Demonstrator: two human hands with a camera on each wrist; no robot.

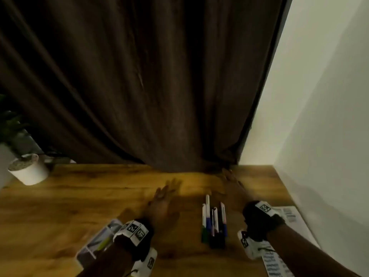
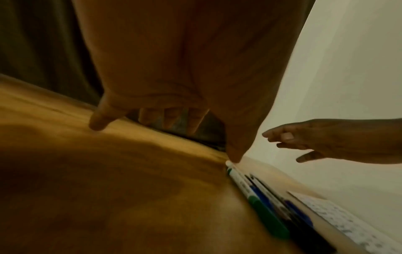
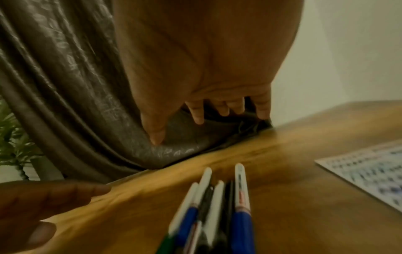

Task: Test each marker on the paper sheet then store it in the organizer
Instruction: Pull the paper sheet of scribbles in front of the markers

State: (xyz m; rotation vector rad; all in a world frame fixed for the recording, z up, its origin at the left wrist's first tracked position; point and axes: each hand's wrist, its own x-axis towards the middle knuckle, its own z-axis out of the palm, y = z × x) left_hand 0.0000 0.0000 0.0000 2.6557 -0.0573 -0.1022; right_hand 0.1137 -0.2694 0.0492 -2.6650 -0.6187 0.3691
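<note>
Left hand (image 2: 174,68) spread empty above the table (image 2: 108,189), markers (image 2: 261,202) beside, right hand (image 2: 326,141) near.

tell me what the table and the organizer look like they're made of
Table: looks like wood or a wood-look laminate, with brown grain streaks and a soft sheen. Organizer: seems clear plastic, since its contents show through the glossy walls; the blur leaves that uncertain.

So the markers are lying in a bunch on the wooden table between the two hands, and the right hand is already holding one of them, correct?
Not quite. The markers do lie bunched on the wooden table between the hands, but the right hand holds nothing: the right wrist view shows its fingers spread and empty above the table. The left hand is empty too.
</note>
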